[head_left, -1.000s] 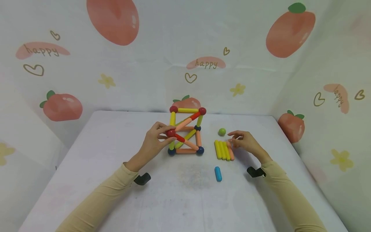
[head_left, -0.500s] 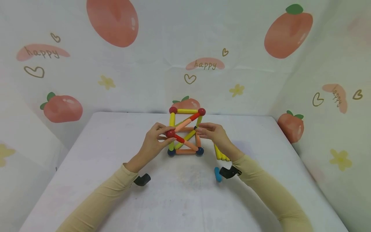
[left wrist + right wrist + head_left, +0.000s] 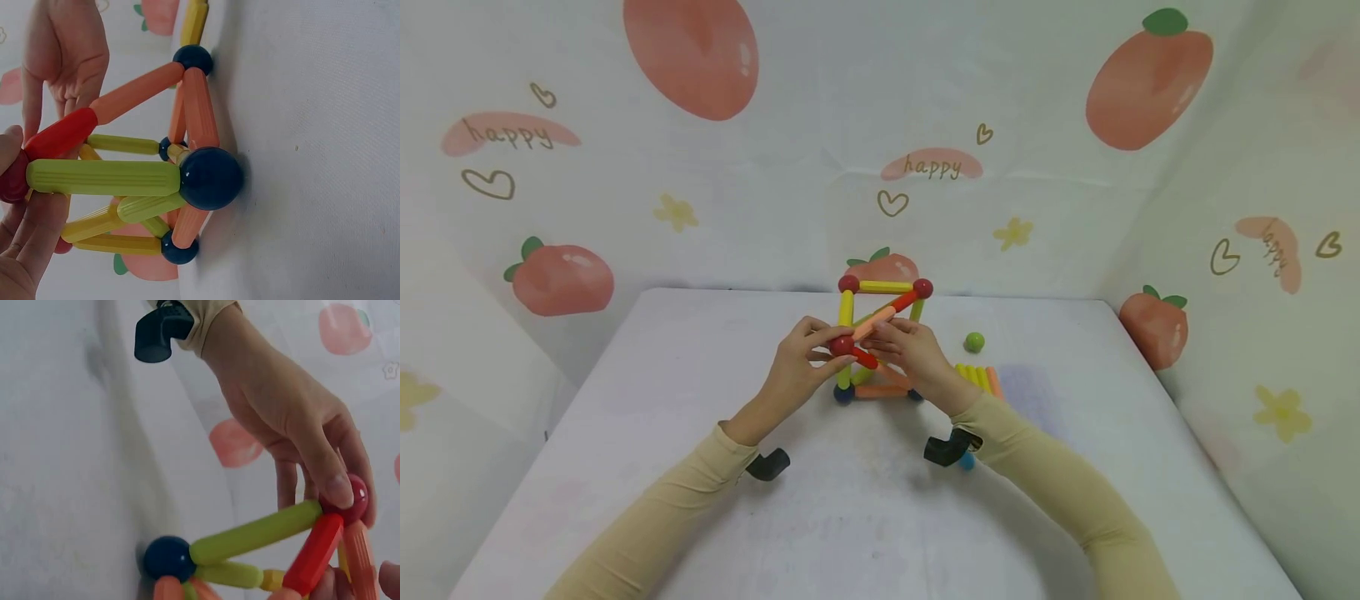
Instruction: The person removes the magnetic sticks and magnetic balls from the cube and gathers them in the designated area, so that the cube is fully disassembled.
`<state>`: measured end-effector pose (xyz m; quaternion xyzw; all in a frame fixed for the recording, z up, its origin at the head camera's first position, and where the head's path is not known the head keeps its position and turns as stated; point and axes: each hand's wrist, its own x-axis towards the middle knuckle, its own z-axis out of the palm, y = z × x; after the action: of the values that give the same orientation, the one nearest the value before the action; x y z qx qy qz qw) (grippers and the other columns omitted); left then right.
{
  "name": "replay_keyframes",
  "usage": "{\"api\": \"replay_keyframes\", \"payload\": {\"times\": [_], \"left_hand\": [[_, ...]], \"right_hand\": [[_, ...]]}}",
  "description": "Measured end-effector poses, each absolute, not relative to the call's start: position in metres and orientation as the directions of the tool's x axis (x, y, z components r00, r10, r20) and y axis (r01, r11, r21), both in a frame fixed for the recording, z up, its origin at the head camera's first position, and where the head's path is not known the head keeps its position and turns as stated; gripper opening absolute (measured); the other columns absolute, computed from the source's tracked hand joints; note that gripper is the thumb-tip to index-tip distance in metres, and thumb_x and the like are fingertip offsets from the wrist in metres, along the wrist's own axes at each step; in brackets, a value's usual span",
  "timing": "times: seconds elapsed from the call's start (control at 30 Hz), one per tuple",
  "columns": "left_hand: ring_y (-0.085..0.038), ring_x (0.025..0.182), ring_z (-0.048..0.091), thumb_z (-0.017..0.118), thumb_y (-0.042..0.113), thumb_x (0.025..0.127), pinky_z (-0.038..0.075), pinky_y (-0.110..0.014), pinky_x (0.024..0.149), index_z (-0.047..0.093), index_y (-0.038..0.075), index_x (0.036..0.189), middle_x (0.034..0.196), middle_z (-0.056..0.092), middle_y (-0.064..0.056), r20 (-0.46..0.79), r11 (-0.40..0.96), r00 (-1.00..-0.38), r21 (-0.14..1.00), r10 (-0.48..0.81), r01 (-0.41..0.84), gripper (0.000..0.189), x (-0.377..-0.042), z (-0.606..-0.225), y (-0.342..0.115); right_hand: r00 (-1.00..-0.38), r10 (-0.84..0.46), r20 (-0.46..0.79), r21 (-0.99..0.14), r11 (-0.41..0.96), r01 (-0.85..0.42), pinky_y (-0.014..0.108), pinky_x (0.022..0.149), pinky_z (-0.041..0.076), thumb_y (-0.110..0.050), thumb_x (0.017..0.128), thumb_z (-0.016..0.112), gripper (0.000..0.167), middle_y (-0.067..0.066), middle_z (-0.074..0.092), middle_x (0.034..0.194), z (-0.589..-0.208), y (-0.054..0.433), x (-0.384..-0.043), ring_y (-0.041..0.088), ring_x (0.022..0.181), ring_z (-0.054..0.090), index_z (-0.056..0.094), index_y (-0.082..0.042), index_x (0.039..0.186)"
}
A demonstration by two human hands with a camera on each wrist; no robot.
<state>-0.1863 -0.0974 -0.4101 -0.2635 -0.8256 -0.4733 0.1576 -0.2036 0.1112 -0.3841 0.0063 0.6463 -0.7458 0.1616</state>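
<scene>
The left hand (image 3: 793, 357) is pinching a red ball (image 3: 14, 181), which is sitting at a top corner of the stick frame (image 3: 106, 178). The right hand (image 3: 919, 354) is holding its fingers close around the peach stick (image 3: 872, 323) by that ball, but I cannot tell if they are squeezing it. The frame is standing on the worktop (image 3: 700, 358), resting on dark blue balls (image 3: 211, 178).

To do this well, the left hand should be holding that corner very still, and the right hand should be working softly. A hard push could be popping sticks loose. The red stick (image 3: 865, 358) under the fingers is sitting close enough to get bumped.

The far edge of the worktop is running behind the frame, so pushing backward seems risky. Loose sticks (image 3: 982, 379) and a green ball (image 3: 974, 342) are lying to the frame's right. A blue stick (image 3: 967, 462) is peeking out in front and to its right. More room is showing to the frame's left, so swinging that way should be safer.
</scene>
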Motion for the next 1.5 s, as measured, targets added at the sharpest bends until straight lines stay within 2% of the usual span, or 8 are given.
{"api": "replay_keyframes", "payload": {"times": [0.27,0.43,0.57,0.73,0.9,1.03,1.27,1.5], "left_hand": [[-0.021,0.094,0.066,0.081,0.015,0.081,0.062,-0.03,0.074,0.071,0.01,0.12,0.104,0.055,-0.009,0.509,0.419,-0.813,0.696,0.285,0.583,0.041,-0.186,-0.41,-0.097],[-0.021,0.094,0.066,0.081,0.015,0.081,0.062,-0.03,0.074,0.071,0.011,0.121,0.104,0.055,-0.008,0.507,0.424,-0.814,0.695,0.282,0.58,0.041,-0.186,-0.41,-0.097],[-0.021,0.095,0.065,0.081,0.016,0.081,0.062,-0.03,0.074,0.07,0.012,0.122,0.104,0.055,-0.008,0.505,0.429,-0.816,0.695,0.281,0.578,0.042,-0.187,-0.41,-0.097],[-0.021,0.093,0.065,0.081,0.013,0.08,0.062,-0.031,0.073,0.07,0.011,0.122,0.103,0.055,-0.009,0.516,0.431,-0.81,0.687,0.278,0.585,0.043,-0.187,-0.411,-0.097],[-0.021,0.092,0.065,0.082,0.013,0.08,0.062,-0.03,0.072,0.07,0.008,0.121,0.102,0.055,-0.009,0.526,0.438,-0.803,0.675,0.279,0.594,0.043,-0.187,-0.412,-0.097],[-0.022,0.092,0.065,0.082,0.014,0.079,0.062,-0.031,0.073,0.07,0.007,0.121,0.102,0.055,-0.01,0.526,0.439,-0.804,0.674,0.279,0.594,0.044,-0.187,-0.411,-0.096],[-0.022,0.092,0.066,0.082,0.013,0.079,0.062,-0.031,0.073,0.071,0.01,0.121,0.102,0.055,-0.01,0.519,0.429,-0.808,0.685,0.279,0.589,0.044,-0.186,-0.411,-0.096],[-0.022,0.093,0.066,0.082,0.008,0.078,0.062,-0.029,0.073,0.071,0.01,0.121,0.103,0.055,-0.01,0.519,0.431,-0.808,0.685,0.278,0.588,0.045,-0.187,-0.411,-0.097]], "right_hand": [[-0.955,-0.181,-0.235,-0.942,-0.201,0.269,0.032,0.1,0.054,-0.026,0.102,0.056,0.033,-0.002,0.074,0.099,-0.384,0.102,-0.201,0.01,0.093,0.071,0.059,-0.005,0.127],[-0.963,-0.15,-0.223,-0.941,-0.223,0.253,0.03,0.096,0.056,-0.024,0.102,0.057,0.032,0.001,0.073,0.101,-0.383,0.098,-0.2,0.01,0.09,0.072,0.056,-0.005,0.128],[-0.972,-0.13,-0.195,-0.952,-0.213,0.22,0.033,0.096,0.056,-0.024,0.102,0.057,0.033,0.005,0.072,0.107,-0.383,0.096,-0.198,0.011,0.091,0.072,0.053,-0.007,0.13],[-0.985,-0.114,-0.133,-0.974,-0.168,0.151,0.033,0.096,0.056,-0.023,0.101,0.057,0.036,0.006,0.071,0.107,-0.385,0.094,-0.198,0.011,0.092,0.073,0.049,-0.009,0.133],[-0.993,-0.079,-0.083,-0.99,-0.112,0.092,0.033,0.092,0.058,-0.023,0.098,0.063,0.04,0.003,0.067,0.1,-0.389,0.095,-0.198,0.012,0.091,0.073,0.051,-0.012,0.135],[-0.997,-0.074,-0.027,-0.997,-0.073,0.032,0.037,0.091,0.059,-0.023,0.097,0.065,0.043,0.005,0.063,0.102,-0.389,0.097,-0.197,0.016,0.093,0.074,0.052,-0.014,0.137],[-0.99,-0.11,0.088,-0.994,0.054,-0.094,0.034,0.087,0.06,-0.026,0.096,0.066,0.047,0.012,0.062,0.112,-0.387,0.106,-0.196,0.017,0.092,0.072,0.054,-0.017,0.14],[-0.952,-0.186,0.242,-0.954,0.13,-0.268,0.036,0.083,0.061,-0.017,0.093,0.069,0.044,0.017,0.064,0.113,-0.386,0.13,-0.197,0.018,0.092,0.065,0.058,-0.012,0.136]]}}
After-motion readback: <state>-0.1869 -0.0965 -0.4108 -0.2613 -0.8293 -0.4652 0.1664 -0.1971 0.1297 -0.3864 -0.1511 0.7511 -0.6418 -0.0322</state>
